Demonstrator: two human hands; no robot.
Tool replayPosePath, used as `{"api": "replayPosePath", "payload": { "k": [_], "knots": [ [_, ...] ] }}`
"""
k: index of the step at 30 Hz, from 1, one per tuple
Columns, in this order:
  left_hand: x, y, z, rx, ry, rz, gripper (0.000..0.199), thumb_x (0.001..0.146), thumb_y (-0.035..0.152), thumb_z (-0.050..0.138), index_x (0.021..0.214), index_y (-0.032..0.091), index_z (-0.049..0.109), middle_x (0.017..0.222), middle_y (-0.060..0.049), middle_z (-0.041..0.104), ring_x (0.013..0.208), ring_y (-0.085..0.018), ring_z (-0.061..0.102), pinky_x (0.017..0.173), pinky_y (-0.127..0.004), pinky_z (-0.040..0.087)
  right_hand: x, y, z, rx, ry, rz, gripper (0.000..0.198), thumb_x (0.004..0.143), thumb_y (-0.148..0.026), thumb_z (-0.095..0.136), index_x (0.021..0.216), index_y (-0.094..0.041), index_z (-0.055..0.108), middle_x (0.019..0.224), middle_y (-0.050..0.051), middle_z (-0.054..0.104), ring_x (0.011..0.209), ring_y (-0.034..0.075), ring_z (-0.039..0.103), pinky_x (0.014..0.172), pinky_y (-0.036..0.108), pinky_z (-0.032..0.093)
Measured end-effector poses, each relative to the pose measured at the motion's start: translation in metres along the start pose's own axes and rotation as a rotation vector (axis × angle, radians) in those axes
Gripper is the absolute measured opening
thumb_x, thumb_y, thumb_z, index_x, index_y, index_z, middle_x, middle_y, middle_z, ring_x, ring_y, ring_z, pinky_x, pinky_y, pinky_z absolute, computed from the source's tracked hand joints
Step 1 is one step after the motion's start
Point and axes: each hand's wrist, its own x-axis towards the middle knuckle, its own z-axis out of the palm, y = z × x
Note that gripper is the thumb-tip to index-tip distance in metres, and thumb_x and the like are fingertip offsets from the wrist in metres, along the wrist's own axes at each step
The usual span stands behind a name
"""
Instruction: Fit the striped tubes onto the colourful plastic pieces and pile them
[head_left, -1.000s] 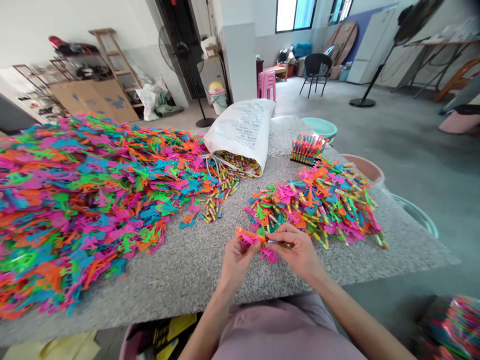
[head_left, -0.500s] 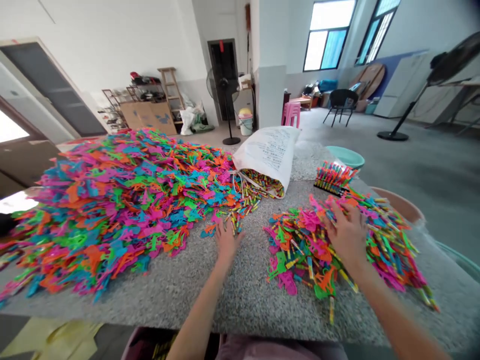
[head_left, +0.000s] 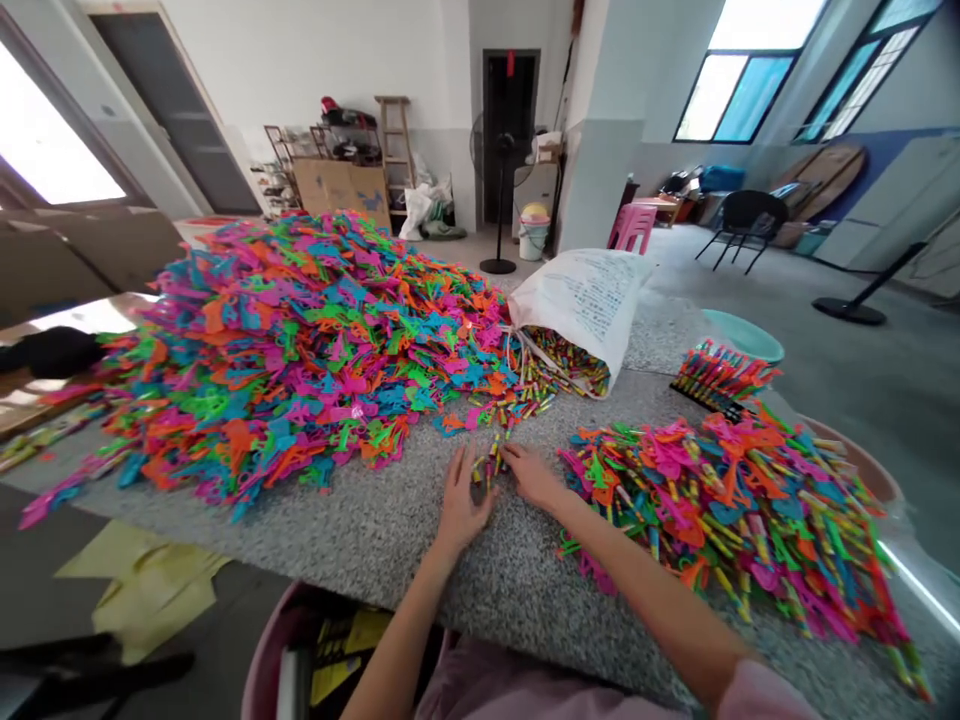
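Observation:
My left hand (head_left: 463,505) rests low over the grey speckled table (head_left: 375,545), its thumb apart from the fingers and curved around a few short yellow striped tubes (head_left: 491,462). From the right, my right hand (head_left: 534,478) reaches to the same tubes with its fingertips drawn together on one of them. Behind the hands, more striped tubes spill from the mouth of a white sack (head_left: 581,290). A large heap of bright plastic figures (head_left: 300,340) lies to the left. Beside my right forearm spreads a pile of figures joined to striped tubes (head_left: 720,500).
A black rack (head_left: 709,400) holding upright figure sticks stands at the back right. Basins, one turquoise (head_left: 742,335) and one pinkish (head_left: 862,475), sit past the table's right edge. A standing fan (head_left: 501,200) is beyond the table. Below lies an open pink container (head_left: 262,650).
My right hand has left the right-hand pile and moved left, beside my left hand at the striped tubes. The head view has turned left.

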Motion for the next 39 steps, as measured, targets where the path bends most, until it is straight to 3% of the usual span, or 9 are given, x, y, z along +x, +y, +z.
{"api": "replayPosePath", "payload": {
  "k": [4, 9, 12, 16, 18, 22, 30, 35, 39],
  "knots": [
    [-0.009, -0.005, -0.009, -0.194, 0.173, -0.234, 0.035, 0.088, 0.028, 0.048, 0.121, 0.016, 0.052, 0.114, -0.014, 0.057, 0.103, -0.021, 0.061, 0.091, -0.038, 0.051, -0.023, -0.012, 0.004, -0.052, -0.028, 0.0, 0.067, 0.079, 0.004, 0.037, 0.144, -0.014, 0.035, 0.136, 0.015, 0.05, 0.13, 0.023, 0.037, 0.106, 0.039, 0.035],
    [0.007, 0.003, -0.002, 0.039, 0.152, -0.258, 0.034, 0.082, 0.022, 0.055, 0.115, 0.015, 0.057, 0.105, -0.013, 0.057, 0.1, -0.024, 0.057, 0.092, -0.04, 0.048, -0.04, -0.023, -0.005, -0.167, -0.131, 0.018, 0.032, 0.085, -0.006, 0.048, 0.113, -0.017, 0.059, 0.113, 0.012, 0.061, 0.119, 0.023, 0.047, 0.101, 0.037, 0.036],
    [0.017, 0.006, -0.003, 0.085, 0.074, -0.254, 0.031, 0.08, 0.023, 0.057, 0.111, 0.016, 0.061, 0.1, -0.01, 0.057, 0.096, -0.023, 0.057, 0.09, -0.037, 0.048, -0.036, -0.024, -0.004, -0.177, -0.13, 0.177, 0.02, 0.087, -0.012, 0.048, 0.104, -0.014, 0.058, 0.107, 0.013, 0.063, 0.106, 0.022, 0.057, 0.091, 0.032, 0.042],
    [0.023, 0.011, -0.005, 0.113, 0.021, -0.279, 0.031, 0.079, 0.029, 0.061, 0.108, 0.02, 0.064, 0.102, -0.008, 0.056, 0.096, -0.021, 0.056, 0.087, -0.032, 0.047, -0.016, -0.025, 0.002, -0.181, -0.118, 0.422, 0.024, 0.091, -0.019, 0.042, 0.109, -0.007, 0.053, 0.091, 0.016, 0.066, 0.083, 0.023, 0.066, 0.071, 0.03, 0.046],
    [0.022, 0.015, -0.006, 0.141, 0.001, -0.287, 0.032, 0.079, 0.032, 0.061, 0.109, 0.021, 0.065, 0.104, -0.008, 0.057, 0.097, -0.021, 0.056, 0.085, -0.031, 0.047, -0.005, -0.031, 0.003, -0.171, -0.101, 0.46, 0.029, 0.092, -0.025, 0.041, 0.113, -0.008, 0.051, 0.096, 0.017, 0.065, 0.084, 0.024, 0.066, 0.07, 0.031, 0.046],
    [0.017, 0.018, -0.012, 0.17, -0.035, -0.292, 0.03, 0.083, 0.028, 0.056, 0.11, 0.019, 0.065, 0.104, -0.009, 0.059, 0.094, -0.02, 0.057, 0.083, -0.029, 0.046, 0.01, -0.048, 0.007, -0.158, -0.057, 0.433, 0.043, 0.089, -0.044, 0.045, 0.12, -0.014, 0.048, 0.112, 0.018, 0.059, 0.096, 0.028, 0.064, 0.078, 0.036, 0.047],
    [0.021, 0.015, -0.026, 0.191, -0.095, -0.397, 0.029, 0.082, 0.027, 0.058, 0.109, 0.018, 0.066, 0.104, -0.009, 0.061, 0.094, -0.019, 0.059, 0.082, -0.027, 0.045, 0.017, -0.062, 0.019, -0.166, -0.026, 0.386, 0.035, 0.089, -0.029, 0.045, 0.121, -0.016, 0.048, 0.118, 0.017, 0.053, 0.098, 0.027, 0.062, 0.077, 0.036, 0.048],
    [0.026, 0.014, -0.03, 0.163, -0.144, -0.437, 0.028, 0.08, 0.018, 0.059, 0.107, 0.021, 0.065, 0.101, -0.006, 0.063, 0.092, -0.018, 0.06, 0.08, -0.025, 0.044, 0.018, -0.069, 0.022, -0.172, 0.007, 0.379, 0.036, 0.092, -0.039, 0.042, 0.118, -0.015, 0.049, 0.118, 0.016, 0.052, 0.096, 0.025, 0.061, 0.077, 0.035, 0.049],
    [0.022, 0.01, -0.037, 0.301, -0.127, -0.463, 0.024, 0.082, 0.023, 0.057, 0.105, 0.021, 0.064, 0.102, -0.008, 0.062, 0.093, -0.02, 0.059, 0.077, -0.026, 0.043, 0.025, -0.076, 0.026, -0.171, 0.014, 0.376, 0.038, 0.092, -0.04, 0.04, 0.12, -0.015, 0.047, 0.12, 0.018, 0.051, 0.098, 0.026, 0.061, 0.076, 0.036, 0.05]
  ]
}}
